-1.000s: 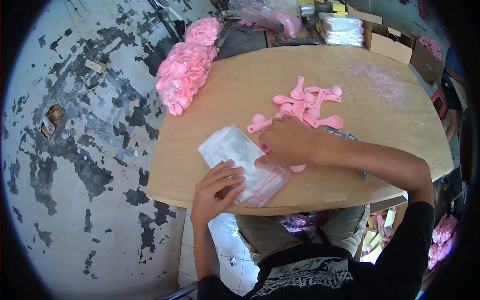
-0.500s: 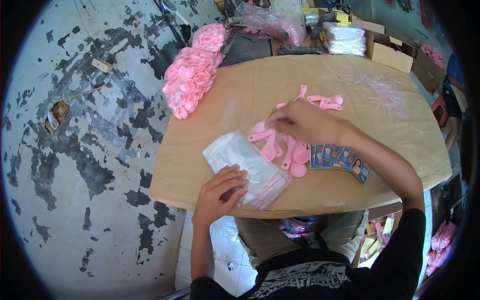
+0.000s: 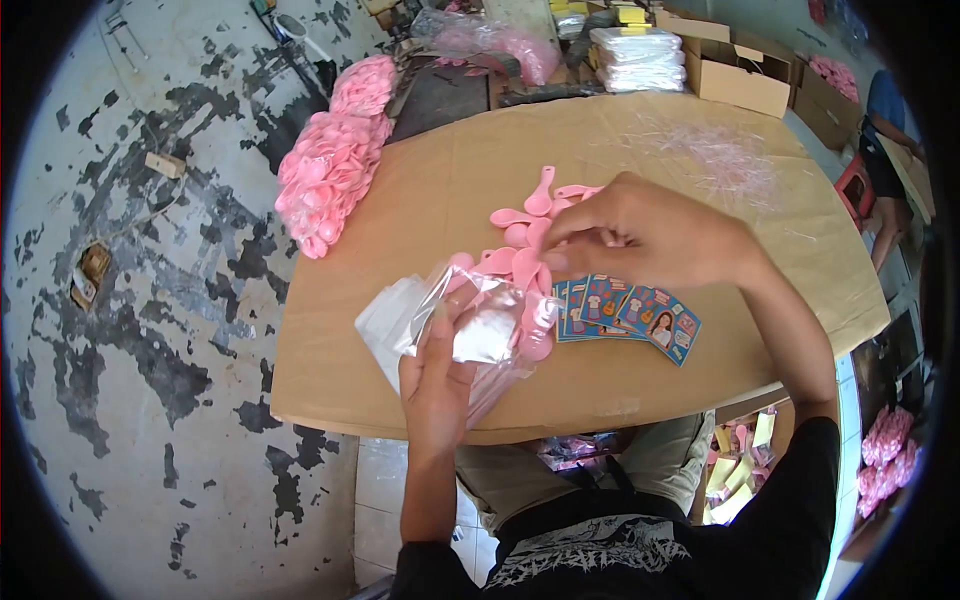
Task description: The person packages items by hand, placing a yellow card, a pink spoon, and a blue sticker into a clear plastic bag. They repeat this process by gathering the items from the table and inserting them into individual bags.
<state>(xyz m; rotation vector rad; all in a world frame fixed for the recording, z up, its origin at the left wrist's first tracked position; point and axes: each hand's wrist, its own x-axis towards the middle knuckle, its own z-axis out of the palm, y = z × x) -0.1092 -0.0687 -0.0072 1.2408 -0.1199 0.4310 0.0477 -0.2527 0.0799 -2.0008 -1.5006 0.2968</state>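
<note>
My left hand is closed on a clear plastic bag, raised a little above the table. Under and beside it lies a stack of flat plastic bags. My right hand is closed in a pinch, thumb and fingertips at a pink measuring spoon close to the bag's upper edge. Behind the fingers, more pink spoons lie loose on the table, and some show through or beside the clear bag. Printed blue cards are fanned out below my right wrist.
A large bag of pink spoons stands at the table's far left edge. Clear strips are scattered at the right. Wrapped stacks and a cardboard box stand at the back. Another person sits at far right.
My left hand has gone from resting on the bag stack to holding one bag up. My right hand has moved slightly, now pinching at a spoon by the bag. The camera view has shifted.
</note>
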